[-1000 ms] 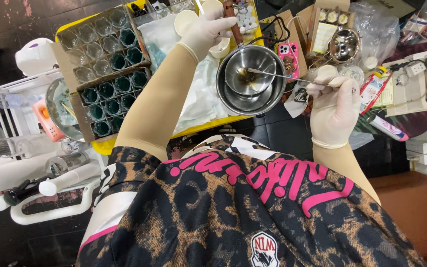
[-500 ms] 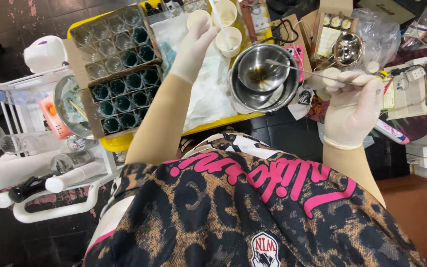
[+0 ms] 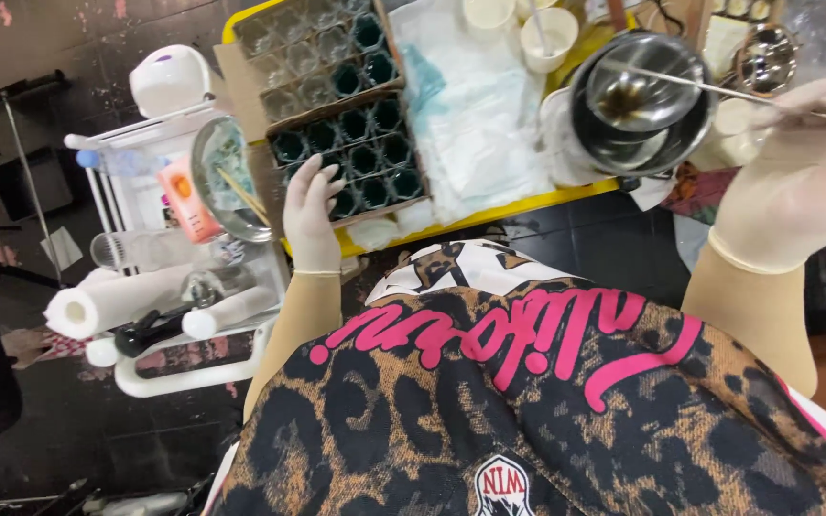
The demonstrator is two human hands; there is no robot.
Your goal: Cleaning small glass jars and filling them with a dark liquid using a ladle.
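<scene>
Right hand (image 3: 805,186), gloved, pinches thin metal rod (image 3: 709,88), tip inside steel bowl (image 3: 641,100) on yellow tray (image 3: 489,215). Left hand (image 3: 313,212), gloved, fingers loosely spread, empty, rests at tray edge beside cardboard box of small glass jars (image 3: 356,158).

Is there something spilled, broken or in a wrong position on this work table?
Nothing is clearly spilled or broken. The steel bowl holds a dark residue, with a thin rod from the right hand reaching in. The left hand rests by the box of small jars, which stand upright.
</scene>
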